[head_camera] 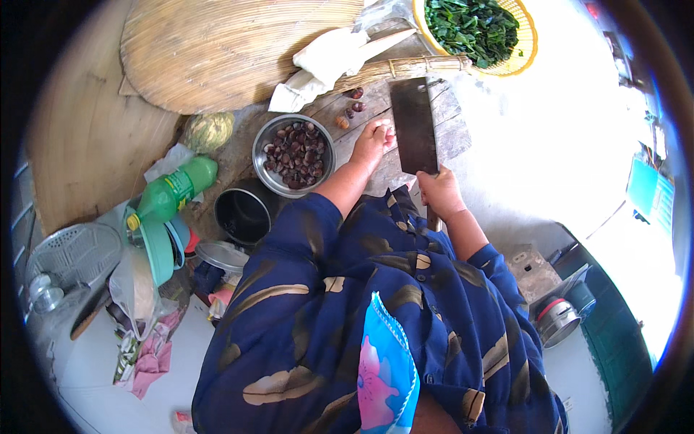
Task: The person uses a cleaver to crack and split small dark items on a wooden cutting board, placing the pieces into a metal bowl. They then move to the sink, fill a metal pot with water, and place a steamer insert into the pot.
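Note:
My right hand (442,191) grips the wooden handle of a cleaver (415,125). Its broad dark blade points away from me, over a worn wooden board (447,111). Just left of the blade is my left hand (374,142), its fingers curled; whether something small sits between them is hidden. Beyond that hand lie a few loose chestnuts (358,107) on the wood. A steel bowl (261,165) stands by my left forearm and holds many brown chestnuts (297,154), some apparently cut.
At the far side are a round woven tray (233,49), a white cloth (331,57) and a yellow basket (528,32) of chopped greens. Leftward stand a dark pot (241,214), a squash (209,132) and a green plastic bottle (179,187). Metal pots (557,323) sit low at right.

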